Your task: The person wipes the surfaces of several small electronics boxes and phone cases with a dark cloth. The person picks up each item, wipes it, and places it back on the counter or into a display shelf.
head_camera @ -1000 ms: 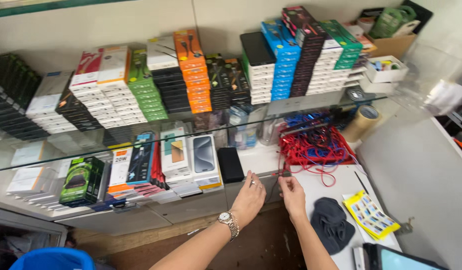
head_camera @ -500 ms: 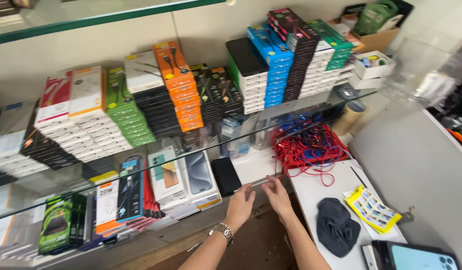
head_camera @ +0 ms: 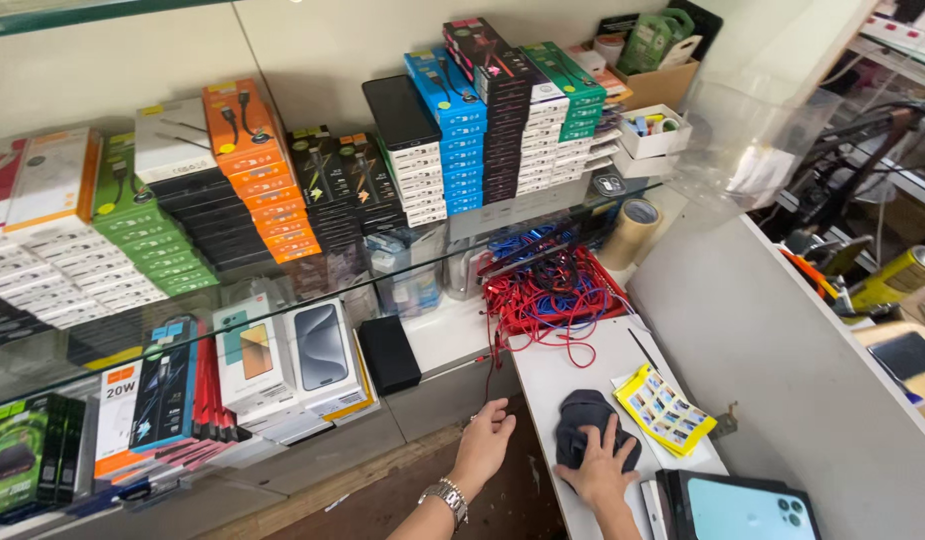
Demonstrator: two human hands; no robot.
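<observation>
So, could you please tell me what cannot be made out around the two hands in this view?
- Right hand: lies flat on the dark cloth; whatever is beneath is covered.
- Left hand: near the end of the red cable; whether the fingers pinch it is too small to tell.
- Phone: cut off by the bottom edge.
- Lower shelf boxes: partly veiled by glass reflections.

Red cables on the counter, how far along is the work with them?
Done: one red strand hangs out of the red cable pile over the counter edge. In hand: the left hand is at its loose end, grip unclear; the right hand lies flat on a dark cloth. Left: the pile lies tangled.
</observation>
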